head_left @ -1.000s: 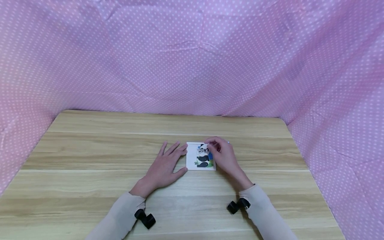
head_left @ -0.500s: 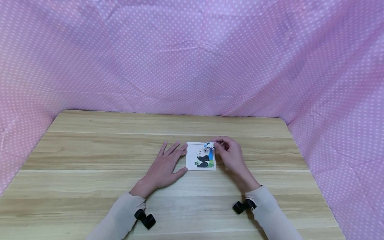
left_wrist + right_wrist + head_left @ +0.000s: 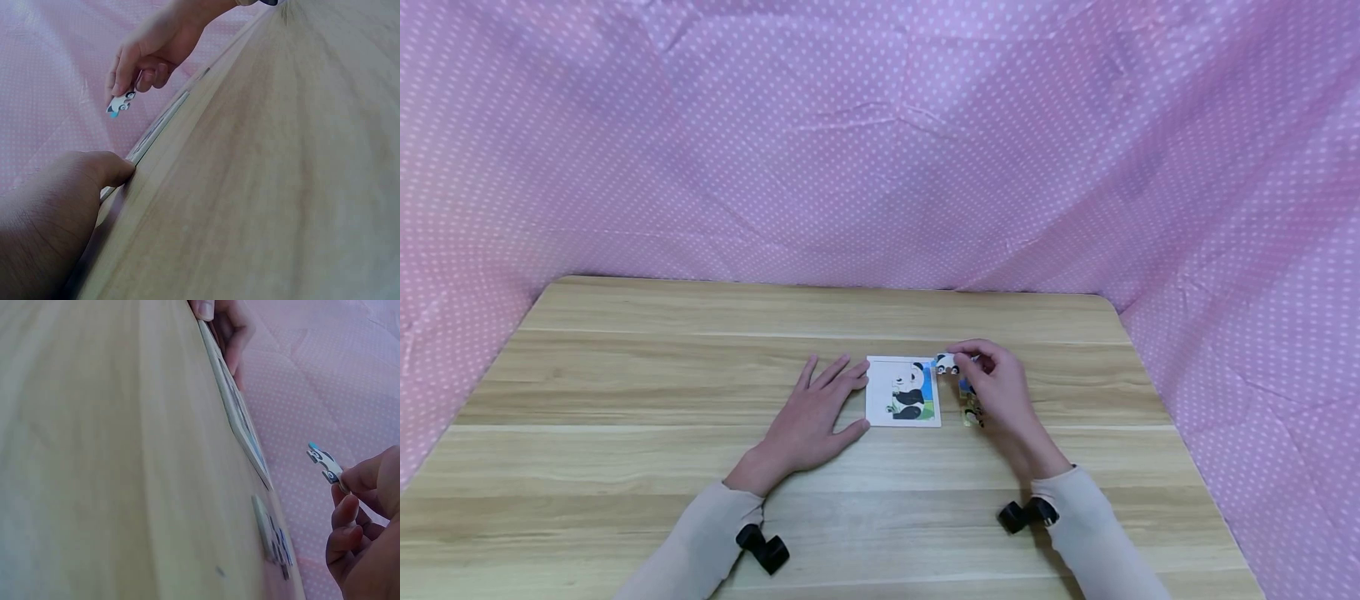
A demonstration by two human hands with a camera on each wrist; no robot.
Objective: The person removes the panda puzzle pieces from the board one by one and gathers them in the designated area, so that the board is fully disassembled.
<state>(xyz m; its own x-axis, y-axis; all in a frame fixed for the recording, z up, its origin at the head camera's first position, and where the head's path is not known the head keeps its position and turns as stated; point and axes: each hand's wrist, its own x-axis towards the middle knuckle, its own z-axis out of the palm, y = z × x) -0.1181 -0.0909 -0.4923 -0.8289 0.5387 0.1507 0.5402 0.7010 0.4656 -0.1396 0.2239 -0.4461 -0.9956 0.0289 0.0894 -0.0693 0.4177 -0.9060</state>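
A square white puzzle board (image 3: pixel 880 400) with a panda picture on its right part lies flat on the table. My left hand (image 3: pixel 812 417) rests with fingers spread, thumb and fingertips touching the board's left edge. Just right of the board, my right hand (image 3: pixel 996 387) pinches a puzzle piece (image 3: pixel 947 363) bearing a panda's face. That puzzle piece (image 3: pixel 325 464) is raised above the table in the right wrist view, between thumb and fingers. Loose puzzle pieces (image 3: pixel 972 412) lie beside the board, partly hidden beneath the right hand.
The wooden table (image 3: pixel 625 392) extends around the board on all sides. Pink dotted cloth (image 3: pixel 880 167) hangs behind the table and along its sides. Each sleeve carries a black wrist camera, the left camera (image 3: pixel 763 548) and the right camera (image 3: pixel 1027 515).
My right hand has moved right, carrying the puzzle piece from over the panda picture to beyond the board's right edge. Loose pieces beneath it now show. The left hand has stayed put.
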